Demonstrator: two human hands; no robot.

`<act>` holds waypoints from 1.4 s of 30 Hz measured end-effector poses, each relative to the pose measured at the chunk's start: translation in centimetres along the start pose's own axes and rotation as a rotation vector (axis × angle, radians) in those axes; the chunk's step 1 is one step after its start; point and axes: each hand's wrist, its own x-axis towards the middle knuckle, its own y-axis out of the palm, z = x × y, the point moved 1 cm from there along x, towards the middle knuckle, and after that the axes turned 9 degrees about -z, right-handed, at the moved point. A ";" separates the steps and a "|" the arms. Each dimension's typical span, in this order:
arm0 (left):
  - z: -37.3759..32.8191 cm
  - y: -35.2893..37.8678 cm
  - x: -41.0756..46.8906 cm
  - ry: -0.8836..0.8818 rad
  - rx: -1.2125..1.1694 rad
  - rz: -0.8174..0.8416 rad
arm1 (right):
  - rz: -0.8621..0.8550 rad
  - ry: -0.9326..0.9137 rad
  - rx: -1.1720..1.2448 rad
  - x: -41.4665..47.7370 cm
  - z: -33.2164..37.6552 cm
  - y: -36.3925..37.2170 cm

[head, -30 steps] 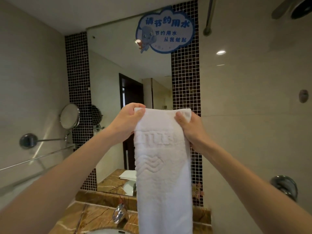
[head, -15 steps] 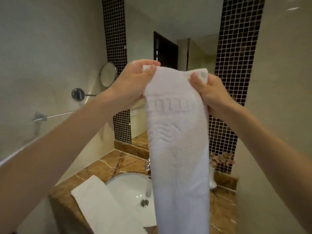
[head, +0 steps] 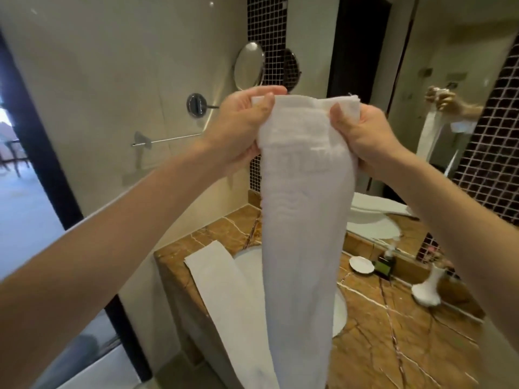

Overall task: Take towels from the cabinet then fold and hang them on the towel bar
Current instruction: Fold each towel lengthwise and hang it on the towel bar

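Towel [head: 303, 197], white and folded into a narrow strip, is held up in the air over the counter [head: 393, 341], gripped at both top corners. Left hand [head: 241, 127] is closed on the left corner, thumb on the near face, fingers curled behind. Right hand [head: 362, 133] pinches the right corner in the same manner. The strip hangs straight down in front of the sink basin [head: 339, 313]; its lower end runs out of frame. Second towel [head: 224, 299] lies flat on the counter's left side, overlapping the basin rim and overhanging the front edge. Towel bar [head: 171, 139] is fixed to the left wall, apart from both towels, with a round mirror [head: 249, 66] above it. White dish [head: 361, 264], dark bottle [head: 386, 266] and white vase [head: 428, 290] stand at the counter's back
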 end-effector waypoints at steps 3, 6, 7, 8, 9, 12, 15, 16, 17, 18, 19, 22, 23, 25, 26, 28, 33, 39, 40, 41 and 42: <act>-0.9 1.1 0.7 0.040 -0.104 0.033 | -0.044 -0.042 -0.075 1.5 0.4 1.8; -1.4 3.4 1.5 0.040 -0.043 -0.099 | -0.129 -0.064 -0.244 3.2 0.4 2.9; -1.4 4.2 1.8 0.022 -0.023 -0.151 | -0.138 -0.059 -0.271 3.3 0.5 3.1; -1.2 4.8 2.2 0.003 -0.018 -0.193 | -0.153 -0.059 -0.284 3.3 0.7 3.0; -0.9 5.4 2.4 -0.014 -0.014 -0.231 | -0.193 -0.065 -0.298 3.1 0.9 2.9; 0.0 6.5 3.4 -0.057 0.002 -0.298 | -0.339 -0.191 -0.399 1.6 2.1 1.9; 0.2 7.5 3.8 -0.095 -0.040 -0.309 | -0.206 -0.253 -0.497 -0.1 3.3 2.0; 0.2 7.9 3.8 -0.102 -0.054 -0.311 | -0.156 -0.250 -0.512 -0.3 3.4 2.1; 0.0 8.2 3.6 -0.103 -0.055 -0.309 | -0.127 -0.247 -0.517 -0.5 3.6 2.1; -0.1 8.6 3.5 -0.097 -0.052 -0.303 | -0.113 -0.245 -0.507 -0.6 3.8 2.0; -0.3 9.0 3.3 -0.090 -0.052 -0.295 | -0.107 -0.247 -0.491 -0.5 4.1 1.9; -1.2 9.7 2.9 -0.089 -0.122 -0.238 | -0.118 -0.313 -0.479 -0.5 5.0 1.5; -1.6 9.9 2.7 -0.108 -0.177 -0.208 | -0.129 -0.342 -0.467 -0.6 5.4 1.3; -2.1 10.1 2.2 -0.184 -0.342 -0.130 | -0.157 -0.387 -0.439 -0.6 5.9 1.0; -2.3 10.3 1.9 -0.213 -0.412 -0.096 | -0.171 -0.393 -0.430 -0.6 6.0 0.9; -2.7 10.4 1.4 -0.176 -0.433 -0.028 | -0.215 -0.370 -0.400 -0.4 6.2 0.6; -1.7 8.8 1.9 -0.030 -0.306 0.034 | -0.251 -0.217 -0.242 0.2 6.4 -0.7; 4.1 3.7 3.9 -0.017 0.120 -0.097 | -0.199 -0.058 -0.056 1.1 7.7 -3.1; 4.9 3.1 3.9 -0.069 0.072 -0.032 | -0.179 -0.063 -0.038 1.1 8.0 -3.6; 5.4 2.7 3.6 -0.122 0.003 0.036 | -0.168 -0.078 -0.038 1.0 8.4 -4.0; 5.8 2.4 3.3 -0.171 -0.063 0.087 | -0.169 -0.098 -0.056 0.9 8.7 -4.3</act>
